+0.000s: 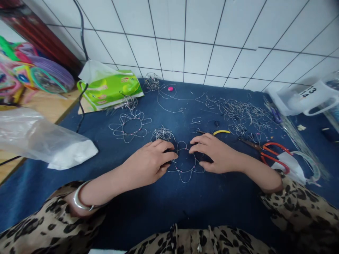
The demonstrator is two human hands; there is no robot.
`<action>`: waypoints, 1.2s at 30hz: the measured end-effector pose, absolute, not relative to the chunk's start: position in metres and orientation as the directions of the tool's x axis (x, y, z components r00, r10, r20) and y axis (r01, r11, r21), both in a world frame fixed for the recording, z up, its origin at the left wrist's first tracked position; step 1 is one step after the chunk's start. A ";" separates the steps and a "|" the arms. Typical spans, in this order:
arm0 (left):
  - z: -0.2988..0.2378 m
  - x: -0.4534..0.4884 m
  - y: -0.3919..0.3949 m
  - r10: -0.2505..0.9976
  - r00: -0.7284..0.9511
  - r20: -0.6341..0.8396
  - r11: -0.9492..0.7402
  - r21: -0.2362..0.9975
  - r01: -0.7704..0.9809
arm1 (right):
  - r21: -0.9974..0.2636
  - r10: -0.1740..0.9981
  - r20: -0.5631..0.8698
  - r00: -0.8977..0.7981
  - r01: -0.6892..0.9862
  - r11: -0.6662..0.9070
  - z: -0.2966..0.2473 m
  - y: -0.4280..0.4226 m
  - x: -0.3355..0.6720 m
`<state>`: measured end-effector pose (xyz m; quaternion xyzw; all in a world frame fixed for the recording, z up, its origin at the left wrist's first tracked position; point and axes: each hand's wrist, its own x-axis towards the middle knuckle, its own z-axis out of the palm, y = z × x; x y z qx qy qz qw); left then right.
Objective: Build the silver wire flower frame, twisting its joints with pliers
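A flower-shaped wire frame (185, 165) with small pink beads lies flat on the blue cloth (148, 204) between my two hands. My left hand (149, 160) rests on its left side, fingers curled and pinching the wire. My right hand (215, 153) presses on its right side, fingers bent over the wire loops. A second finished wire flower (130, 126) lies further back to the left, and a small coil of wire (162, 134) sits just beyond my left fingers.
Several loose wire scraps (238, 113) are scattered at back right. Yellow-handled pliers (221, 132) and red-handled scissors (270, 155) lie right of my hands. A green tissue pack (111, 88), a clear plastic bag (39, 137) and a white jug (315, 98) flank the cloth.
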<state>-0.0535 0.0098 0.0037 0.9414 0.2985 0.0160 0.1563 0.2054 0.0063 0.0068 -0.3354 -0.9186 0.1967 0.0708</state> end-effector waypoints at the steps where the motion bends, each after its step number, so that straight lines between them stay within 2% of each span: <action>1: 0.004 -0.053 0.010 0.567 0.821 -0.064 -0.773 0.303 0.558 | -0.401 0.652 0.000 -0.759 0.597 0.695 0.006 0.006 0.204; 8: 0.002 -0.054 0.010 0.562 0.825 -0.059 -0.780 0.294 0.552 | -0.302 0.688 -0.002 -0.726 0.656 0.691 -0.001 0.006 0.195; 26: 0.003 -0.053 0.010 0.598 0.800 -0.061 -0.752 0.304 0.585 | -0.296 0.696 0.001 -0.718 0.665 0.686 0.005 0.005 0.198; 36: 0.000 -0.052 0.010 0.604 0.797 0.007 -0.754 0.329 0.569 | -0.324 0.695 0.012 -0.719 0.655 0.683 0.003 0.005 0.199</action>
